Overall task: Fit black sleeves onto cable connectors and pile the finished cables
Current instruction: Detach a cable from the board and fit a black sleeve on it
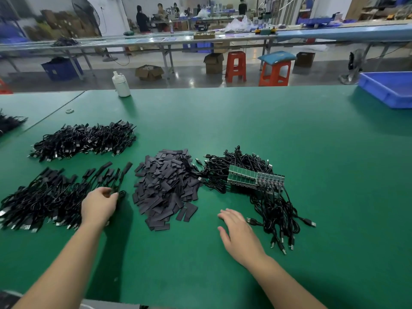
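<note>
Felt-green table [245,130] is carrying three sorted groups, probably so each step stays one reach apart. Finished cables [44,197] are lying under the left hand [98,205], whose fingers are curling round a cable at the pile's edge, likely adding it. Loose black sleeves [165,186] are sitting between both hands. Unsleeved cables [256,186] are lying just beyond the right hand [240,233], which is resting flat, fingers relaxed, holding nothing.

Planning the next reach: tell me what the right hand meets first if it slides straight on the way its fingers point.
Probably the pile of loose black sleeves: the right hand points up-left toward its near edge, though depth is uncertain.
</note>
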{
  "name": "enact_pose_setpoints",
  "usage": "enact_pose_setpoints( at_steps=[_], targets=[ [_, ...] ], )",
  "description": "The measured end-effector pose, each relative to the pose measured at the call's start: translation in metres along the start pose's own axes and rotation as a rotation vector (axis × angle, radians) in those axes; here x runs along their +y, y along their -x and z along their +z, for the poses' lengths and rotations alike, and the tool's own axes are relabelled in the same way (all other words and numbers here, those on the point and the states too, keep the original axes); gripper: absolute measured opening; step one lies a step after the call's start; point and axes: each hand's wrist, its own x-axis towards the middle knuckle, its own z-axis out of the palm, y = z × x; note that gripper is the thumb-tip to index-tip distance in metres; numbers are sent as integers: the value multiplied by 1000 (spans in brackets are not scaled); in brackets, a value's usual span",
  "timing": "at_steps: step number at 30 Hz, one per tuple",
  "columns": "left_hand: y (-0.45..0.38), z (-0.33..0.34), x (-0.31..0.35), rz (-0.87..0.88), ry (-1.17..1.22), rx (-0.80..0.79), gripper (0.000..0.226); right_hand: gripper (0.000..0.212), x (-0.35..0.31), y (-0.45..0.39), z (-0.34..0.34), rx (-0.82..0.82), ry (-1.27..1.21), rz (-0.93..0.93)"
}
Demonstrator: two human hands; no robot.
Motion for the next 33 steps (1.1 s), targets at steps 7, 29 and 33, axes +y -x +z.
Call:
enact_pose_setpoints(
  at_steps=[7, 29, 33],
  targets=[
    [-9, 21, -15, 320, -355, 82, 41, 44, 4, 0, 7, 19, 25, -14],
    [-42, 27, -52, 453, -622, -176, 62, 40, 6, 1, 8, -4, 13, -18],
    [-48, 26, -40, 354, -646, -212, 57, 38, 4, 0, 5, -11, 1, -23]
  ],
)
